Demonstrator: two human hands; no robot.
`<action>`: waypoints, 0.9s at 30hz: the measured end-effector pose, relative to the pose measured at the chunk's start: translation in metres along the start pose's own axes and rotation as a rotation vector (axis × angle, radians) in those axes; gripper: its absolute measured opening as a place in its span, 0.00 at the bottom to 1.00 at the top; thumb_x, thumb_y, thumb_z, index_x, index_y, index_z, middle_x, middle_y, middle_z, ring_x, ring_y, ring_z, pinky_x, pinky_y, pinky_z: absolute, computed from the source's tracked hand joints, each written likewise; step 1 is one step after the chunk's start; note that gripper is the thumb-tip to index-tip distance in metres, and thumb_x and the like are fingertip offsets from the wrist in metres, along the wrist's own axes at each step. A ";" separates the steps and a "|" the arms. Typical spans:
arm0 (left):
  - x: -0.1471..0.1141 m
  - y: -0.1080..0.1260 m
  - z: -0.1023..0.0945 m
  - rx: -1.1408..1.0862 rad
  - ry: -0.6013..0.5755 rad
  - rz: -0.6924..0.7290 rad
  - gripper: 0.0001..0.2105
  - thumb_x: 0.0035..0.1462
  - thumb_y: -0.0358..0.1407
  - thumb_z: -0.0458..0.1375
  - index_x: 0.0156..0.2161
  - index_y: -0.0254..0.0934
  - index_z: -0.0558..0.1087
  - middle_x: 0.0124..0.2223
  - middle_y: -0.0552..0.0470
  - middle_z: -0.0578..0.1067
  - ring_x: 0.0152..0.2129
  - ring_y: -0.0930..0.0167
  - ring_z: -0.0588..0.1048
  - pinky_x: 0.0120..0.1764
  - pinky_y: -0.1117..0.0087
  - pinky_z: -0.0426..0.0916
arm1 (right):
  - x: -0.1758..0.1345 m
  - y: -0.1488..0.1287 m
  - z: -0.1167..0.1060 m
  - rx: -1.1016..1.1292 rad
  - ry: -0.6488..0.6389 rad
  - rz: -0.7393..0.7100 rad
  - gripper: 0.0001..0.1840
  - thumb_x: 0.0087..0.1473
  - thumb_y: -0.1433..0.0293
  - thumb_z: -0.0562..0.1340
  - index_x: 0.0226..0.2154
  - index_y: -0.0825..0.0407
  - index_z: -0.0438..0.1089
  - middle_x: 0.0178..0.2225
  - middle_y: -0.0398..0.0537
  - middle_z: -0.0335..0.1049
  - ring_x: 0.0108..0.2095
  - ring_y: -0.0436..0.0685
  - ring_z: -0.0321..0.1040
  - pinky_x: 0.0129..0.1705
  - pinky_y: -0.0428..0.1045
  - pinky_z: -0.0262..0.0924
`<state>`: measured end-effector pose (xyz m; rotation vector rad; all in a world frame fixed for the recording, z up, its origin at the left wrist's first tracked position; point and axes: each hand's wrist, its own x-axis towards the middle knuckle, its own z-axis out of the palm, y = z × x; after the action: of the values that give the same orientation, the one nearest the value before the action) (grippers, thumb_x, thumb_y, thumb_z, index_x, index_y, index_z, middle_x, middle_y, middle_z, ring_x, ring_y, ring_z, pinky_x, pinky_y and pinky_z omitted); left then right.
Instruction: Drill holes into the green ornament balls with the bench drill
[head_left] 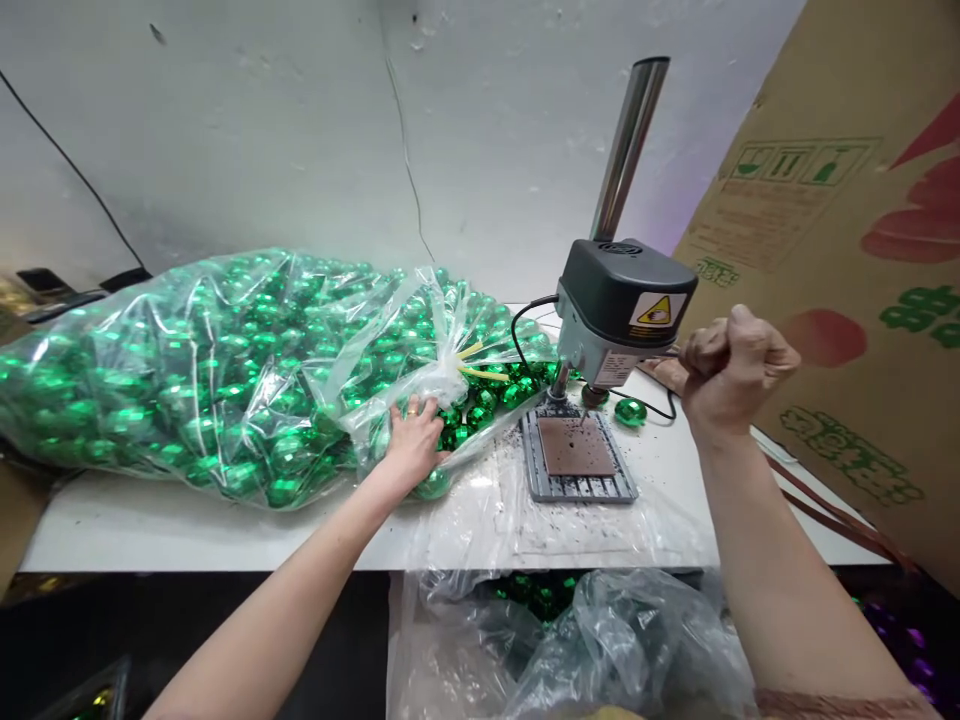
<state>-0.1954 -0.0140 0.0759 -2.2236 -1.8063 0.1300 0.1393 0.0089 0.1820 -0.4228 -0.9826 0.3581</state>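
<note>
Below the clear bag's (247, 390) gathered neck, green balls (481, 408) lie beside the left hand (412, 437), fingers bent, grip indeterminable; right hand (739, 375) clenched near the drill press (622, 295). Probable step: ball pickup; next move calls for a secure grip.

1 drill press (626, 305), 1 board (577, 458)

A yellow triangular warning sign (657, 312) shows on the drill press (628, 285), its lettering too small to read; the white label (616, 368) below is equally illegible. The cardboard box (832, 330) bears three handling symbols (801, 163), the middle one paired arrows, and green characters (853, 457), unreadable here.
</note>
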 end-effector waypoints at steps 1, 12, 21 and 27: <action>-0.002 -0.002 0.000 0.004 -0.002 0.000 0.17 0.53 0.42 0.65 0.45 0.35 0.78 0.65 0.35 0.63 0.64 0.41 0.58 0.59 0.33 0.55 | 0.000 0.001 -0.001 0.006 -0.006 -0.005 0.25 0.51 0.65 0.64 0.12 0.51 0.52 0.10 0.34 0.47 0.12 0.42 0.40 0.15 0.45 0.35; -0.028 -0.030 0.003 0.028 -0.010 -0.010 0.15 0.52 0.40 0.66 0.44 0.35 0.78 0.64 0.34 0.64 0.63 0.42 0.59 0.59 0.33 0.55 | 0.003 0.005 -0.005 0.044 -0.044 0.013 0.23 0.51 0.67 0.64 0.12 0.53 0.58 0.10 0.35 0.48 0.12 0.43 0.44 0.16 0.45 0.38; -0.034 -0.018 -0.010 0.110 -0.036 -0.025 0.16 0.53 0.35 0.64 0.48 0.37 0.76 0.62 0.36 0.67 0.63 0.41 0.59 0.58 0.31 0.53 | 0.003 0.005 -0.006 0.053 -0.049 0.000 0.23 0.52 0.67 0.64 0.12 0.53 0.60 0.11 0.36 0.51 0.13 0.43 0.47 0.16 0.45 0.38; -0.026 0.046 -0.030 0.110 0.190 0.103 0.12 0.61 0.33 0.56 0.47 0.33 0.77 0.62 0.34 0.68 0.62 0.46 0.63 0.57 0.46 0.64 | 0.002 0.008 -0.007 0.051 -0.042 -0.005 0.22 0.54 0.67 0.64 0.13 0.53 0.61 0.12 0.37 0.53 0.14 0.44 0.48 0.16 0.46 0.39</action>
<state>-0.1499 -0.0524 0.0897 -2.1715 -1.5498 0.0360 0.1456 0.0154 0.1758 -0.3675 -1.0127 0.3884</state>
